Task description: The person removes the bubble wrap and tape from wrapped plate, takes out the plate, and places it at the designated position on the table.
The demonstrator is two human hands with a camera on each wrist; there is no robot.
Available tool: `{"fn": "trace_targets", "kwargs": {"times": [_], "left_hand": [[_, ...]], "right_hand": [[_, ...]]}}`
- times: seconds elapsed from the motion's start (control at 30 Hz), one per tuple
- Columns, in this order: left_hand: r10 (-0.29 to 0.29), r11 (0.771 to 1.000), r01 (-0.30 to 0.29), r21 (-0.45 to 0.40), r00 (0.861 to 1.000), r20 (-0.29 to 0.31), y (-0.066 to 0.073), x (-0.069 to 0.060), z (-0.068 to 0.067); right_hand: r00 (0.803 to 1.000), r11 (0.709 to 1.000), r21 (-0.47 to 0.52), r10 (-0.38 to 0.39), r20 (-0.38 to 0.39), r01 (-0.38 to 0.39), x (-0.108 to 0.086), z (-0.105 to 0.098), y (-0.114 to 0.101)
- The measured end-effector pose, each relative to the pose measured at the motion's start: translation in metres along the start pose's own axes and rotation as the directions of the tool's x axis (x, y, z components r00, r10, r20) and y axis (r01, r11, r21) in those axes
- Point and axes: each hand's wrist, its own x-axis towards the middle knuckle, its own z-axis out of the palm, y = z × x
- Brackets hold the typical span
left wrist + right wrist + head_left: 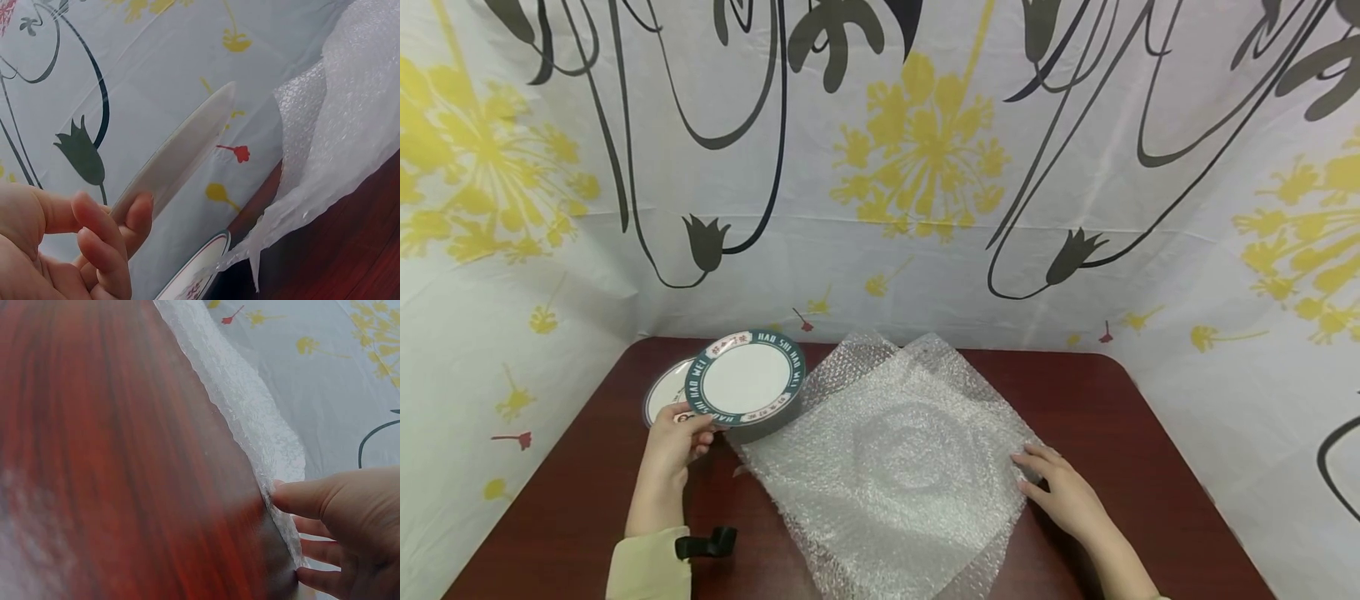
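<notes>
My left hand (666, 446) pinches the rim of a round plate (745, 379) with a white middle and a green lettered border. In the left wrist view the plate is tilted, nearly edge-on, thumb and fingers at its lower end. Behind it, partly covered, lies a second white plate (664, 393) with a dark rim. Sheets of bubble wrap (925, 492) spread over the middle of the table, and a faint ring-shaped outline shows on them. Beside their right edge, my right hand (1067, 496) touches the wrap with fingers and thumb spread apart.
The dark red wooden table (1112, 417) backs onto a white patterned cloth (880, 275), which also hangs along both sides. A black strap (707, 543) sits at the left sleeve cuff. One corner of wrap reaches the plates.
</notes>
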Motion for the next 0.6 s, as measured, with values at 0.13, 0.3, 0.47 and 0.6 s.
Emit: {"fn": "trace_targets", "kwargs": {"times": [0.13, 0.3, 0.47, 0.6], "left_hand": [[-0.022, 1.000, 0.022, -0.004, 0.999, -0.027, -0.001, -0.001, -0.004], [-0.031, 0.999, 0.030, -0.015, 0.997, -0.073, -0.002, -0.001, -0.008], [-0.031, 0.999, 0.027, -0.029, 0.992, -0.121, -0.005, 0.001, -0.011], [-0.030, 0.999, 0.026, -0.031, 0.988, -0.152, -0.007, 0.001, -0.014]], "right_hand": [[1.000, 1.000, -0.003, -0.006, -0.011, 0.006, 0.000, 0.000, -0.001], [1.000, 1.000, 0.002, -0.003, -0.011, 0.003, -0.001, -0.001, -0.002], [1.000, 1.000, 0.012, 0.001, -0.010, -0.001, -0.001, -0.001, -0.003], [1.000, 1.000, 0.009, -0.002, -0.010, 0.002, -0.002, 0.000, -0.002]]}}
